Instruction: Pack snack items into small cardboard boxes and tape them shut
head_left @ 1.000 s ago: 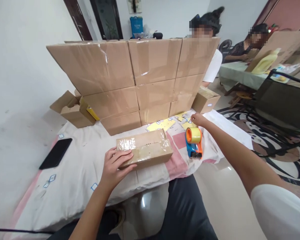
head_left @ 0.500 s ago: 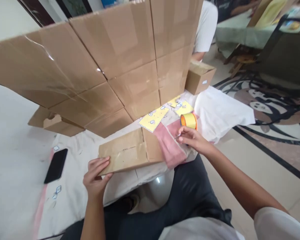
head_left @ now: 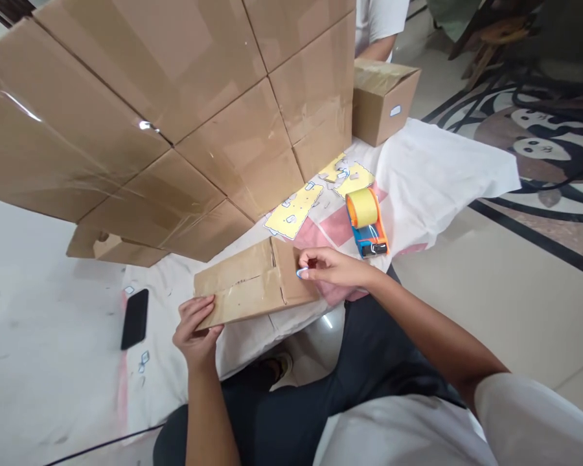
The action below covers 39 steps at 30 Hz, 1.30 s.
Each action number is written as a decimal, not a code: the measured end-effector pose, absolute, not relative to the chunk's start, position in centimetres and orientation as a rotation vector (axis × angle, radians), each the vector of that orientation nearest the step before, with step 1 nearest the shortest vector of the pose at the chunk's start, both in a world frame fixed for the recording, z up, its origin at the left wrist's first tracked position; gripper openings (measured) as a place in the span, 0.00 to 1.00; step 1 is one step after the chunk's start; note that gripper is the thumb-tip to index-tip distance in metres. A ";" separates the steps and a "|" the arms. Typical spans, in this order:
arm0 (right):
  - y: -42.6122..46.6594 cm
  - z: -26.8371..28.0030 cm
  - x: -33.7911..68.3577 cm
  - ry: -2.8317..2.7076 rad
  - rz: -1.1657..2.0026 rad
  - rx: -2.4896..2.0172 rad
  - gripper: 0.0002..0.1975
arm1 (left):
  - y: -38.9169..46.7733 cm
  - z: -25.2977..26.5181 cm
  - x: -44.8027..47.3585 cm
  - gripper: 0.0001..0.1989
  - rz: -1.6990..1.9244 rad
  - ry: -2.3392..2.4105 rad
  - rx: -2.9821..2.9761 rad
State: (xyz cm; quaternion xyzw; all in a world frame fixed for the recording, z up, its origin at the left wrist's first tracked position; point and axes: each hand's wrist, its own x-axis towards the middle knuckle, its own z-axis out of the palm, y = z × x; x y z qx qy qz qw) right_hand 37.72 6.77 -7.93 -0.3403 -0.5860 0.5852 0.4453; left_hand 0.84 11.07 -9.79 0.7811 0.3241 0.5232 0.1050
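A flat, taped cardboard box (head_left: 243, 285) lies on the cloth-covered surface in front of me. My left hand (head_left: 197, 327) grips its near left corner, fingers on top and thumb at the side. At the box's right end, my right hand (head_left: 328, 266) pinches a small blue-edged white sticker (head_left: 302, 273). The sticker is close against the end face; whether it touches cannot be made out. Beyond my right hand rests a tape dispenser (head_left: 368, 223) with a yellow roll in an orange and blue frame. Yellow sheets (head_left: 295, 210) with small stickers lie behind the box.
A tall cardboard partition (head_left: 214, 129) stands across the back. Another box (head_left: 385, 103) with a sticker is at the back right, near a person's sleeve (head_left: 387, 16). A black phone (head_left: 135, 318) lies on the left. An open carton (head_left: 116, 246) sits behind the partition's left end.
My right hand has moved left from beside the tape dispenser to the box's right end, carrying the small sticker. My left hand keeps its hold. The view has tilted down.
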 end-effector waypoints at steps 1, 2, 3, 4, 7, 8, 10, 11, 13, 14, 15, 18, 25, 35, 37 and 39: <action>6.8 -7.9 37.8 -1.467 1.470 -0.833 0.14 | 11.0 -9.8 0.8 0.17 1.542 0.963 2.298; 6.9 -8.0 38.0 -1.477 1.491 -0.818 0.14 | 11.0 -9.9 0.7 0.17 1.540 0.969 2.294; 6.9 -8.0 38.1 -1.487 1.512 -0.802 0.14 | 11.0 -10.0 0.7 0.17 1.538 0.970 2.292; 7.0 -7.9 38.1 -1.500 1.532 -0.789 0.14 | 11.0 -10.0 0.6 0.17 1.535 0.965 2.291; 7.1 -7.8 38.0 -1.514 1.533 -0.810 0.13 | 11.0 -10.1 0.6 0.16 1.530 0.948 2.292; 7.2 -7.8 37.8 -1.506 1.514 -0.830 0.13 | 11.0 -10.1 0.6 0.16 1.529 0.948 2.294; 7.3 -7.8 37.6 -1.489 1.483 -0.865 0.13 | 11.0 -10.1 0.7 0.17 1.524 0.960 2.301; 7.4 -7.9 37.5 -1.491 1.481 -0.875 0.13 | 11.0 -10.0 0.7 0.17 1.519 0.968 2.305; 7.5 -8.2 37.5 -1.499 1.435 -0.912 0.13 | 10.9 -10.0 0.8 0.17 1.507 0.995 2.312; 7.5 -8.4 37.6 -1.499 1.370 -0.947 0.14 | 10.9 -10.0 0.8 0.18 1.499 1.010 2.314; 7.5 -8.6 37.7 -1.496 1.289 -0.983 0.19 | 10.8 -10.0 0.8 0.18 1.489 1.022 2.317; 7.3 -9.2 37.7 -1.479 1.211 -0.996 0.38 | 10.8 -9.9 0.9 0.18 1.489 1.005 2.314; 5.6 -10.0 36.1 -1.406 1.380 -0.891 0.21 | 11.1 -9.4 0.9 0.20 1.486 0.926 2.261; 3.7 -11.9 35.9 -1.330 1.467 -0.849 0.23 | 10.9 -9.2 1.0 0.20 1.449 0.872 2.242; 3.4 -11.8 35.8 -1.320 1.475 -0.843 0.26 | 11.0 -9.4 1.1 0.20 1.475 0.847 2.213; 3.2 -11.8 35.4 -1.309 1.441 -0.860 0.26 | 11.2 -9.6 1.1 0.21 1.504 0.830 2.174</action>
